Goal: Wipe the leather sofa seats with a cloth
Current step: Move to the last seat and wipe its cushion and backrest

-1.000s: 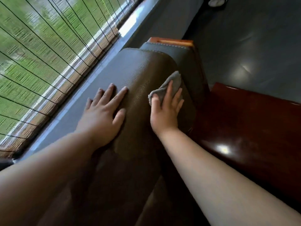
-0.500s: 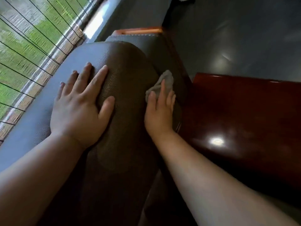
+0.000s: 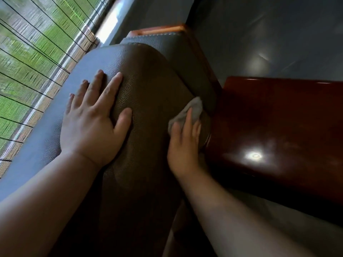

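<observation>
Since a second ago the right hand has slid its crumpled grey cloth, pressed under straight fingers, down the brown leather sofa cushion (left hand flat, bracing), unwiped leather lying toward the person.

The brown leather sofa has a big, round, puffy top, and it looks grey where the window light hits its left side. The left hand lies flat on that top with its fingers spread out, and the right hand presses a small grey cloth against the sofa's right side with straight fingers. Just beside the sofa on the right is a shiny dark red wooden worktop with a bright spot of light on it, and the grey floor lies beyond.
</observation>
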Demonstrator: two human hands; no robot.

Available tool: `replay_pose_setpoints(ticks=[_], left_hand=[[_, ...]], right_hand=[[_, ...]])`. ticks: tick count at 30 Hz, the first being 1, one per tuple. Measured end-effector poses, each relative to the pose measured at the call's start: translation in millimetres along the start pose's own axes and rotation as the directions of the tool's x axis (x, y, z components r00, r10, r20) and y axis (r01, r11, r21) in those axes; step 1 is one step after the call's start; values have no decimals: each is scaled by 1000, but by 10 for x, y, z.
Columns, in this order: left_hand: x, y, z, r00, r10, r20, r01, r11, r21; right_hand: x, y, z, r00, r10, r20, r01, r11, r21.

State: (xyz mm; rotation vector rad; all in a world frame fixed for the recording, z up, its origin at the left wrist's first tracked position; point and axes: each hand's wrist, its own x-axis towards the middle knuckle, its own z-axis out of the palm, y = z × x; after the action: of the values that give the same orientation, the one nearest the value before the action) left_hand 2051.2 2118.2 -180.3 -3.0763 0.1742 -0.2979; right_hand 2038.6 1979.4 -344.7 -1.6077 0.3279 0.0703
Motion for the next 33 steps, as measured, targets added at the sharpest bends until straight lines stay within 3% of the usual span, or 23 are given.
replay_pose_setpoints(ticks=[3, 5, 10, 15, 18, 21, 23, 27, 28, 30, 33], left_hand=[[13, 5, -7, 1000, 2, 15, -2, 1000, 10], [11, 1, -2, 1000, -1, 18, 1, 1000, 8], [3, 5, 41, 1000, -14, -13, 14, 1000, 7], [7, -8, 37, 1000, -1, -17, 2, 999, 37], [-7, -3, 53, 1000, 8, -28, -7, 999, 44], [-12, -5, 60, 999, 17, -41, -15, 999, 48], [0, -9, 61, 999, 18, -45, -17, 999, 39], [1, -7, 47, 998, 13, -54, -11, 999, 32], [-16, -5, 45, 998, 15, -54, -13, 999, 35], [-20, -8, 56, 999, 22, -49, -20, 999, 34], [6, -15, 75, 998, 27, -61, -25, 999, 33]], right_hand=[[-518, 262, 31, 990, -117, 79, 126, 984, -123], [-189, 400, -84, 986, -142, 91, 158, 967, -199], [728, 508, -206, 999, 31, -41, -38, 981, -191], [-346, 660, 9, 991, -102, 82, 117, 969, -215], [-209, 784, -42, 989, -55, 139, 81, 978, -192], [496, 709, -158, 998, 57, 28, -50, 977, -208], [468, 520, -117, 994, 97, -42, -103, 978, -180], [-595, 185, 137, 962, -255, 97, 269, 944, -189], [-745, 172, 174, 950, -283, 134, 304, 936, -176], [-702, 102, 135, 961, -228, 158, 243, 966, -86], [-273, 93, -12, 979, -188, 74, 193, 979, -73]])
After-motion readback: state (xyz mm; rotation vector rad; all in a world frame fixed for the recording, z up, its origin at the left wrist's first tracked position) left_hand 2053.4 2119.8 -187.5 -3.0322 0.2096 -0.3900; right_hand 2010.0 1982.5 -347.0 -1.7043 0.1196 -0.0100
